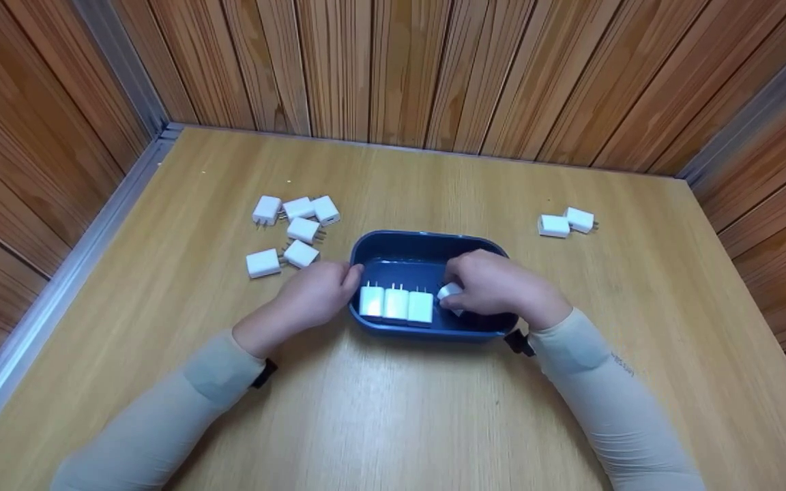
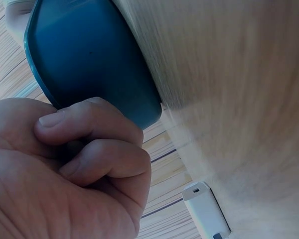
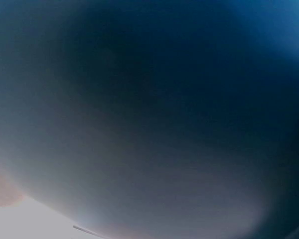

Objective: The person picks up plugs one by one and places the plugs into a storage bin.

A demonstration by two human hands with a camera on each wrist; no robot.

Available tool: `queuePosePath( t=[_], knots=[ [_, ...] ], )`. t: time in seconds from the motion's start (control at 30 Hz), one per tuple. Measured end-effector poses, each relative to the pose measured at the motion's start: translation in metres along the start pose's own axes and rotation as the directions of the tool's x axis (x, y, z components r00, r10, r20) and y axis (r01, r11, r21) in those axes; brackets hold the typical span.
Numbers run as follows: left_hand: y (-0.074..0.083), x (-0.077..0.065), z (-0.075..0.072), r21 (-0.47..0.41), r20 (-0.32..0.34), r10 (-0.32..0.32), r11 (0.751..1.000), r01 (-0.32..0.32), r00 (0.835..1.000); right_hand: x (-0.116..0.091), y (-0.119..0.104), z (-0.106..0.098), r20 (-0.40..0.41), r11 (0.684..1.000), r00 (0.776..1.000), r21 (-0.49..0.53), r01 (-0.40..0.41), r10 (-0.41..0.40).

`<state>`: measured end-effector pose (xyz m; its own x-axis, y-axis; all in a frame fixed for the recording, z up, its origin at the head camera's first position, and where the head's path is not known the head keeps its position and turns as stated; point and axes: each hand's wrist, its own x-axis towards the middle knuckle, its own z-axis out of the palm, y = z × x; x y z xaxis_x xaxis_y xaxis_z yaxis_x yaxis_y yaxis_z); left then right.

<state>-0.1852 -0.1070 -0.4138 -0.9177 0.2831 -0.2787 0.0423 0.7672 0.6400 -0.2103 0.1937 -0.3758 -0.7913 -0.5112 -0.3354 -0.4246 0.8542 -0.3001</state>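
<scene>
A dark blue plastic bin (image 1: pixel 427 235) sits mid-table, with three white charger plugs (image 1: pixel 396 303) in a row along its near side, prongs pointing away. My left hand (image 1: pixel 318 293) grips the bin's left rim, thumb at the edge; in the left wrist view its fingers are curled beside the bin's wall (image 2: pixel 99 59). Reaching over the right side, my right hand (image 1: pixel 492 283) pinches another white charger plug (image 1: pixel 449 297) inside the bin, just right of the row. The fingers partly cover that plug. The right wrist view is mostly a dark blur of the bin (image 3: pixel 199 74).
Several loose white plugs (image 1: pixel 303 230) lie left of the bin, one of them a plug (image 2: pixel 207 211) near my left hand. Two more plugs (image 1: pixel 554 226) touch each other at the back right. Wood-panelled walls (image 1: pixel 400 75) border the table (image 1: pixel 393 409).
</scene>
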Motion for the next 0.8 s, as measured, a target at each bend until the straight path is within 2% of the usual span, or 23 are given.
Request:
queuePosePath(
  t=[0.2,0.8],
  knots=[
    [0.0004,0.0006,0.0003,0.007,-0.011,0.002,1.0,-0.002,1.0,0.0019,0.0001,0.0031,0.005,1.0,1.0,-0.011,0.017,-0.017],
    [-0.0001,-0.0008,-0.0007,-0.021,0.004,-0.002,1.0,0.002,1.0,-0.0005,-0.0021,0.0043,0.028,1.0,1.0,0.001,-0.001,0.001]
  ],
)
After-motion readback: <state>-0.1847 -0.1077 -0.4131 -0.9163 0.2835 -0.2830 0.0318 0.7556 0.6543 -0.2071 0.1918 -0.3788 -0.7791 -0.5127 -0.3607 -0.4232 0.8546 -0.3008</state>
